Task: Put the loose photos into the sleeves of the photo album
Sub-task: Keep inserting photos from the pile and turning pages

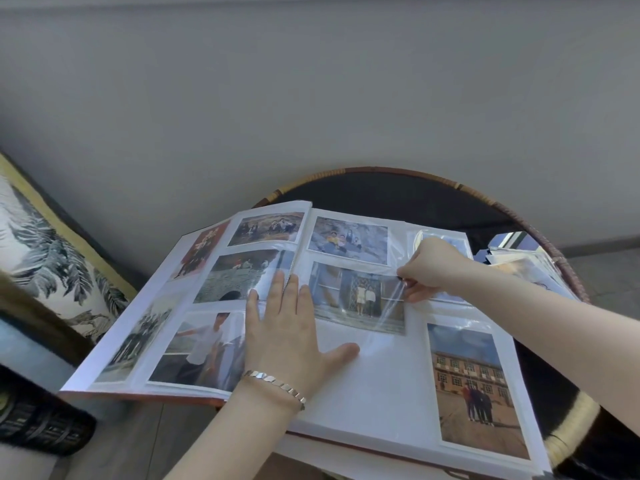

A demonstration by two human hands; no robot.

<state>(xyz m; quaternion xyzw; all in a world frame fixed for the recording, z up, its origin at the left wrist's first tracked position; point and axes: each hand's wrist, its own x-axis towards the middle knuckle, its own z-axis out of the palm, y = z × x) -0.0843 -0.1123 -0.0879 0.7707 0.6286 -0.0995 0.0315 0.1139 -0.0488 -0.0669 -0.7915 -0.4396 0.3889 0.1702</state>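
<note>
Both work the photo album (381,386): left hand (284,337) spread flat, right hand (433,268) pinching sleeve film (389,306); doorway photo (356,296) probably needs seating.

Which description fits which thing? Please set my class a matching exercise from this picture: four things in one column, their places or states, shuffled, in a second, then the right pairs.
Things
1. left hand
2. right hand
3. brick building photo
4. loose photos

Places or states
A. piled on the table, right of the album
B. lies flat on the open album, across its spine
C. in a sleeve at the right page's lower right
D. pinches the clear sleeve over the gate photo

Pairs: 1-B, 2-D, 3-C, 4-A
</note>
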